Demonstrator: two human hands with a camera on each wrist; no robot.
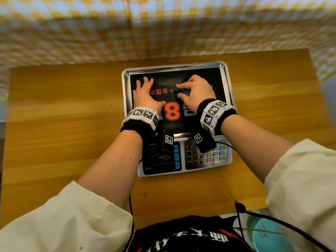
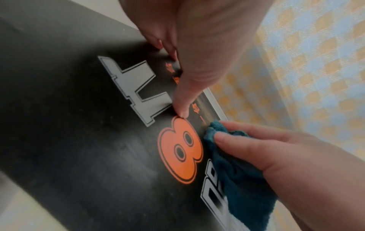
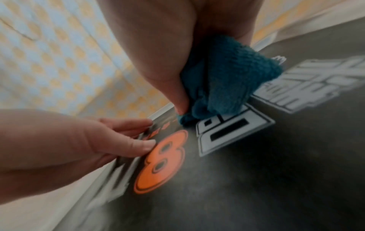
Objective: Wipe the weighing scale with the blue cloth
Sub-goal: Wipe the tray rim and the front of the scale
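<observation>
The weighing scale (image 1: 225, 82) stands in the middle of the wooden table, its steel pan covered by a black sheet with an orange 8 (image 1: 172, 112). My left hand (image 1: 144, 93) lies flat on the left part of the pan, fingers straight, thumb tip by the orange 8 (image 2: 180, 150). My right hand (image 1: 195, 91) grips the bunched blue cloth (image 1: 181, 92) and presses it onto the pan just right of the middle. The blue cloth (image 2: 239, 176) sits under the right hand's fingers beside the 8. In the right wrist view the cloth (image 3: 221, 81) bulges out below the thumb.
The scale's display and keypad (image 1: 205, 153) face me at the near edge, partly behind the wrist straps. The wooden table (image 1: 63, 115) stretches to both sides. A yellow and white checked cloth (image 1: 163, 24) hangs behind the table.
</observation>
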